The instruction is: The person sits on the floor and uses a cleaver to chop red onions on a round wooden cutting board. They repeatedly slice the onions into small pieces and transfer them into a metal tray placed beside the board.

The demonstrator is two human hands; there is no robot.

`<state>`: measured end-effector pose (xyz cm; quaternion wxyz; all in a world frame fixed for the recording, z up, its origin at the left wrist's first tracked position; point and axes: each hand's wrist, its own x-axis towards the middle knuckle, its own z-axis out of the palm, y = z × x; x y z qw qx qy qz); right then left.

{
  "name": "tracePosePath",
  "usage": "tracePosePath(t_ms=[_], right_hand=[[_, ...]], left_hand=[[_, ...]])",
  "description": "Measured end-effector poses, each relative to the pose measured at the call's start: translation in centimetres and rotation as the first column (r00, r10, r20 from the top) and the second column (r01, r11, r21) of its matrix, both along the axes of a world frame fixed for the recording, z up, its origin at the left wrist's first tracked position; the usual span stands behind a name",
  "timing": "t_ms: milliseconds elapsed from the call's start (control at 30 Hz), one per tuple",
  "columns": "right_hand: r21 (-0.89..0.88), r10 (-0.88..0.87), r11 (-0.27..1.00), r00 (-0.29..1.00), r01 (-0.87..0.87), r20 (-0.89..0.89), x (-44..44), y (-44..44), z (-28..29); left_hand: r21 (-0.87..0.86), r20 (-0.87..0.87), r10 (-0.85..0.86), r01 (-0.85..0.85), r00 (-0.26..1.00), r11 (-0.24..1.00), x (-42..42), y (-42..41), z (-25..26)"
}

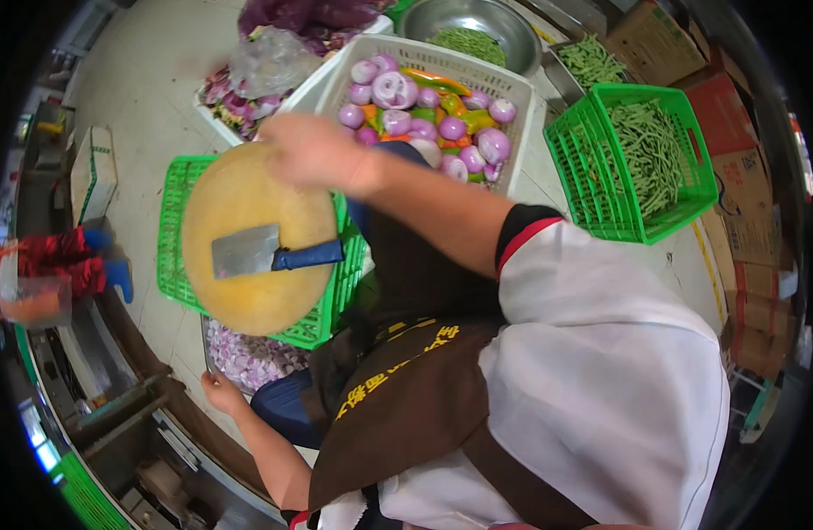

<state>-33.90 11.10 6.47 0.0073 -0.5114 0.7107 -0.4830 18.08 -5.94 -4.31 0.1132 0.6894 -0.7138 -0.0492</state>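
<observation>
My right hand [313, 151], blurred by motion, is over the upper edge of a round chopping board [257, 199]. Whether its fingers hold anything is not clear. On the board lies a cleaver [247, 252] with a blue-wrapped handle, touched by neither hand. An upturned green plastic crate [174, 232] supports the board. Low beside it, my left hand [224, 395] has its fingers curled at the rim of a metal tray of diced red onion [254, 358], partly hidden under the board and crate. A white basket [522, 142] beyond my right forearm holds peeled red onions [394, 91] and peppers [436, 81].
Onion peelings [227, 99] and a plastic bag [274, 63] fill a white box. A steel bowl [416, 30] and a green crate [578, 192] hold cut green beans. Cardboard boxes [741, 199] line the right. At left, a person's red-trousered legs [62, 262] end in blue boots.
</observation>
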Motion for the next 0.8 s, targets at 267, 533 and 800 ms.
tracePosePath(t_ms=[267,533,800], right_hand=[[0.836,-0.390,0.426,0.904,0.346,-0.175,-26.1,16.9,-8.2],[0.913,-0.364,0.328,0.924,0.244,-0.116,-27.0,17.9,-18.7],[0.788,-0.352,0.492,0.912,0.370,-0.208,-19.6,15.1,-25.8]], left_hand=[[-0.123,0.134,-0.089,0.105,0.987,0.987,-1.1,-0.2,-0.2],[-0.135,0.203,-0.089,0.118,0.975,0.984,-1.5,-0.8,0.4],[-0.221,-0.029,-0.208,0.196,0.978,0.955,-3.7,-0.8,1.4]])
